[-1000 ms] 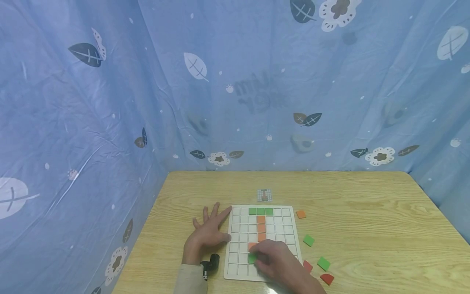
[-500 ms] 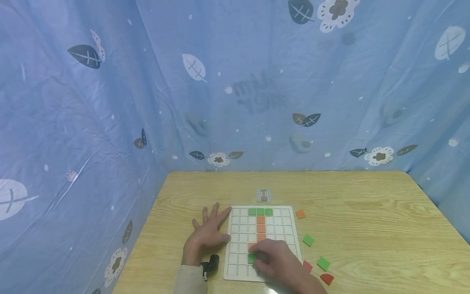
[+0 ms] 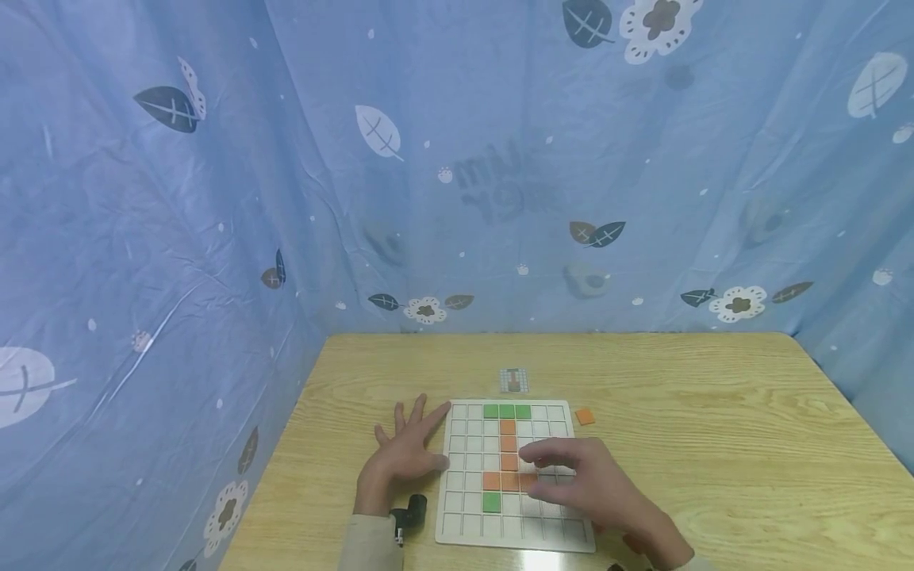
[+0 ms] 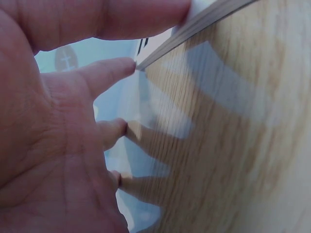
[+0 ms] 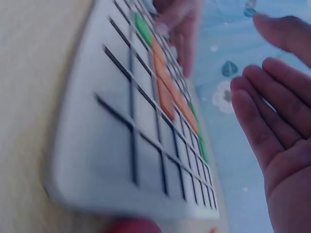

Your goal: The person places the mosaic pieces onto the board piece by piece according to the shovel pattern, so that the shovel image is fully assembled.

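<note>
A white grid board [image 3: 457, 525] lies on the table. Three green tiles [image 3: 507, 411] fill part of its top row, with an orange column [image 3: 508, 444] below, then an orange row [image 3: 500, 481] and one green tile [image 3: 491, 502] under that row's left end. My left hand [image 3: 403, 456] rests spread at the board's left side, thumb and index finger touching its edge. Over the board's right half hovers my right hand [image 3: 589, 480], thumb apart from the fingers. Its palm [image 5: 291, 170] holds nothing in the right wrist view.
A small pattern card [image 3: 513, 380] lies beyond the board. To the right is a loose orange tile [image 3: 585, 416]. My right forearm mostly hides the other loose pieces; a red one [image 5: 133, 226] shows at the board's edge. A black object [image 3: 409, 511] sits by my left wrist.
My right hand has left the lower green tile and moved up and right, fingers parting. That tile stays on the board, and the orange row is uncovered. The left hand has not moved.
</note>
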{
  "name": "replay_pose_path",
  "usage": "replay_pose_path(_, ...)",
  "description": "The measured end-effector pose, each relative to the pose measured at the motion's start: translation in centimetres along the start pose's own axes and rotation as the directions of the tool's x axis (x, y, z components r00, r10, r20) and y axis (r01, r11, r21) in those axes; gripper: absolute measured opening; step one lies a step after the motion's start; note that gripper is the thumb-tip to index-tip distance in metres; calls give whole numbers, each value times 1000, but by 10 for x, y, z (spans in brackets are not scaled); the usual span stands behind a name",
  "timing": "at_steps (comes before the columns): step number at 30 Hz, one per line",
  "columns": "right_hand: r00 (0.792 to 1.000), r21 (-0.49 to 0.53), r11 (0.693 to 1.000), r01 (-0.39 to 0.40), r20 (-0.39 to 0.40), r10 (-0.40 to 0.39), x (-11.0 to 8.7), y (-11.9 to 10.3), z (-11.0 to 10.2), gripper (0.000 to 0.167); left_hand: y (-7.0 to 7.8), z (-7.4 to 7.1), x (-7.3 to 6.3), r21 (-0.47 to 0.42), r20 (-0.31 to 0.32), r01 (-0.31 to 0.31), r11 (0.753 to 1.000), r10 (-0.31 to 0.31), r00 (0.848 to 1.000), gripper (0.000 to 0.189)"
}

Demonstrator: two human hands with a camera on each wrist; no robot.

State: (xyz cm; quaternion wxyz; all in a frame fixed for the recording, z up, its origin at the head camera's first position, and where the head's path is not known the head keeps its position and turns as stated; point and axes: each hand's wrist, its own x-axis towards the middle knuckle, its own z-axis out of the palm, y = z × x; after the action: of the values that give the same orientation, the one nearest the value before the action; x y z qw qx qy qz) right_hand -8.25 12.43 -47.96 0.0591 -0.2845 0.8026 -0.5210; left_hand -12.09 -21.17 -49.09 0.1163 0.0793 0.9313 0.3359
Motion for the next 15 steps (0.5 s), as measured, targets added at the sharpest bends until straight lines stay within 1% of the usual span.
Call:
replay_pose_path(1, 999, 33, 999, -37, 17, 36, -1, 0, -7, 37, 0, 0, 0, 2, 2, 2, 1000, -2, 1000, 100)
replay_pose_path(2, 997, 65, 996, -66, 34, 64, -3, 0, -14, 38, 4, -2, -2, 1, 5, 13, 1000, -13, 1000, 101)
replay_pose_path(5, 992, 124, 986, -112, 74, 104, -5, 4, -35, 42, 4, -2, -1, 17, 19, 30, 999, -31, 999, 101)
replay_pose_path(10, 991, 134, 984, -114, 89, 103, -11, 20, -63, 44, 5, -2, 0, 37, 25, 46, 998, -47, 999, 102)
replay_pose_path(15, 992, 107, 990, -88, 98, 78, -18, 38, -83, 45, 5, -2, 0, 44, 27, 49, 998, -51, 998, 103)
